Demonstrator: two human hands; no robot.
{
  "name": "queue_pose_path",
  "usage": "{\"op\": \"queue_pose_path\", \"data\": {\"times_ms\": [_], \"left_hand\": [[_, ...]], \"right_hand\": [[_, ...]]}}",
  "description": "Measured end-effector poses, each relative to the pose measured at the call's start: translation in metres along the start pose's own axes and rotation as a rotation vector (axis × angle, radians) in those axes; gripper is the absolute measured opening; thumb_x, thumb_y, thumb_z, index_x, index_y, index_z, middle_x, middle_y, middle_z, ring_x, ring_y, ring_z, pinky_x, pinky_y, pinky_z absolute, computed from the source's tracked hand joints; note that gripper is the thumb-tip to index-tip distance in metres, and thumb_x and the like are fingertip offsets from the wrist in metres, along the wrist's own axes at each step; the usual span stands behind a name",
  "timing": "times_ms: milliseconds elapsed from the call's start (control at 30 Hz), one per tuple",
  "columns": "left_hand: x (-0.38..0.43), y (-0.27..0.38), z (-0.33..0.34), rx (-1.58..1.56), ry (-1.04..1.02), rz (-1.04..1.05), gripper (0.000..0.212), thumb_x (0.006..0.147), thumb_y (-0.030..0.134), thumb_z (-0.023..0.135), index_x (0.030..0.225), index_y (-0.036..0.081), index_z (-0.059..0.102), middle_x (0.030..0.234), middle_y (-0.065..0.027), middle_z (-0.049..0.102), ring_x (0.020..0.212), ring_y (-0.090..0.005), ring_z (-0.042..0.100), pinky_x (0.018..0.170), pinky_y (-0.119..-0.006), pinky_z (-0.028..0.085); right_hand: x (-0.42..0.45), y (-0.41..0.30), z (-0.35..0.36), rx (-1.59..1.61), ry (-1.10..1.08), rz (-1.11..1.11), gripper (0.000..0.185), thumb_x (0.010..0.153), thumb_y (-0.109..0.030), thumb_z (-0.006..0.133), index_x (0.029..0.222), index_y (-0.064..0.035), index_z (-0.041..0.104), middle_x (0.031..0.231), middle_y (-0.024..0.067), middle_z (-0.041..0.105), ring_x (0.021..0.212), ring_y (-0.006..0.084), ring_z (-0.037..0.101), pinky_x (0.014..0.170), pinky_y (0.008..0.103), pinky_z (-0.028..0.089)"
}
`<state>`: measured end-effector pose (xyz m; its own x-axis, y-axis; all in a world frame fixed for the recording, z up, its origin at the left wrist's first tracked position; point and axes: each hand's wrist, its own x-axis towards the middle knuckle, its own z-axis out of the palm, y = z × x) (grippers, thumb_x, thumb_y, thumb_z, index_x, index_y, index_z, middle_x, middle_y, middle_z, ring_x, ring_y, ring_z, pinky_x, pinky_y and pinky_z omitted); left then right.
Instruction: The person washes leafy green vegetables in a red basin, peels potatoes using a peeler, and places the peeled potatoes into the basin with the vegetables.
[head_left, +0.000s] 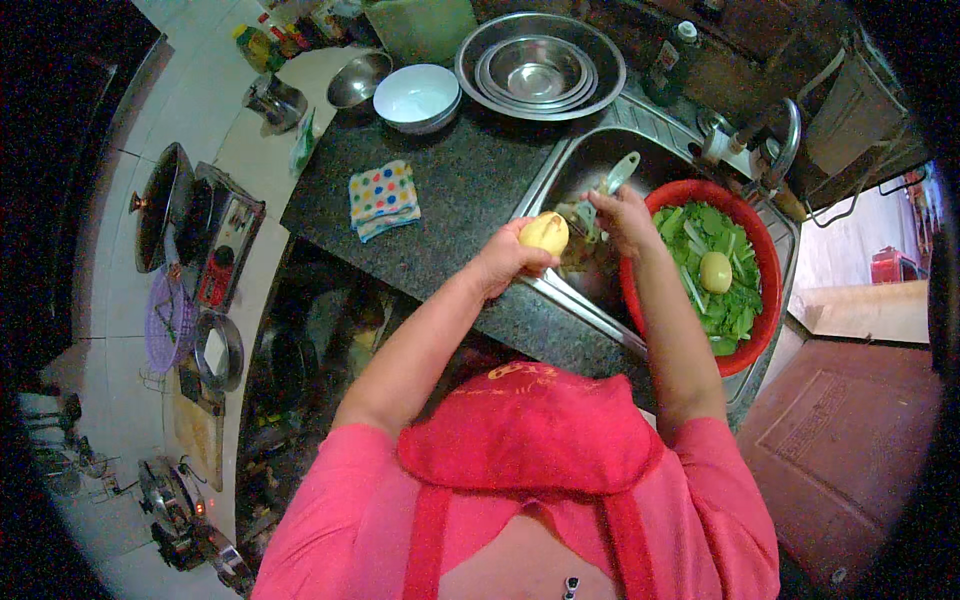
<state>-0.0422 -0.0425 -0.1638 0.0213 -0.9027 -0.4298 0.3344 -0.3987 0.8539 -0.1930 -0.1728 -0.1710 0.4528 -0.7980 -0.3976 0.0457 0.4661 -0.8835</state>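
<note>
My left hand (506, 259) grips a yellow potato (546, 232), mostly peeled, with a brownish patch near its upper end. In my right hand (626, 219) is a vegetable peeler with a pale green handle (622, 172), held just to the right of the potato. Both hands are over the near part of the stainless steel sink (577, 150). Peelings (592, 259) lie in the sink below them. A red plastic basin (772, 262) of leafy greens (731, 232) sits at the right, and a peeled potato (715, 272) rests on the leaves. My right forearm crosses the basin's left rim.
A curved faucet (787, 142) stands behind the basin. Nested steel bowls (536, 79), white bowls (417, 94) and a dotted cloth (385, 199) are on the dark counter (465, 172). Farther left are a wok (161, 206) and a gas stove (229, 240).
</note>
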Motion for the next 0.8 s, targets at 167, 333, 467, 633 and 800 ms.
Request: {"op": "queue_pose_path", "data": {"times_ms": [167,333,467,633,800], "left_hand": [[0.004,0.005,0.009,-0.093,-0.024,-0.201,0.037,0.065,0.016,0.066,0.096,0.007,0.048,0.080,-0.0025,0.054,0.066,-0.0119,0.051,0.053,-0.023,0.042],[0.005,0.002,0.003,-0.012,-0.036,-0.200,0.032,0.064,0.015,0.065,0.092,0.008,0.051,0.078,-0.0009,0.054,0.067,-0.0101,0.051,0.052,-0.023,0.041],[0.006,-0.001,0.001,-0.014,-0.093,-0.142,0.035,0.063,0.012,0.065,0.094,0.007,0.050,0.078,-0.0019,0.055,0.063,-0.0103,0.051,0.052,-0.023,0.042],[-0.005,0.000,0.001,0.033,-0.080,-0.038,0.061,0.053,0.005,0.071,0.108,0.005,0.044,0.089,-0.0045,0.055,0.080,-0.0157,0.054,0.071,-0.028,0.045],[-0.007,-0.005,-0.003,-0.023,-0.046,0.040,0.068,0.052,0.003,0.072,0.112,0.005,0.041,0.093,-0.0046,0.054,0.084,-0.0165,0.053,0.076,-0.029,0.043]], "right_hand": [[0.035,0.049,-0.030,-0.538,0.085,-0.305,0.028,0.070,-0.013,0.065,0.093,-0.0026,0.052,0.086,0.0080,0.060,0.080,0.0177,0.057,0.068,0.0297,0.045],[-0.017,-0.019,0.013,0.055,-0.073,-0.097,0.029,0.072,-0.007,0.060,0.097,-0.0010,0.047,0.084,0.0104,0.059,0.074,0.0181,0.058,0.066,0.0274,0.046],[-0.013,-0.017,0.014,0.065,-0.186,-0.031,0.025,0.074,-0.009,0.058,0.095,-0.0043,0.046,0.084,0.0080,0.058,0.073,0.0178,0.057,0.064,0.0277,0.045],[0.011,-0.005,-0.009,-0.035,0.041,-0.044,0.022,0.075,-0.010,0.058,0.094,-0.0057,0.047,0.084,0.0047,0.058,0.070,0.0135,0.055,0.057,0.0252,0.043],[0.014,0.001,-0.020,-0.020,-0.090,-0.068,0.029,0.072,-0.009,0.062,0.096,0.0008,0.048,0.085,0.0106,0.058,0.074,0.0203,0.058,0.066,0.0289,0.046]]}}
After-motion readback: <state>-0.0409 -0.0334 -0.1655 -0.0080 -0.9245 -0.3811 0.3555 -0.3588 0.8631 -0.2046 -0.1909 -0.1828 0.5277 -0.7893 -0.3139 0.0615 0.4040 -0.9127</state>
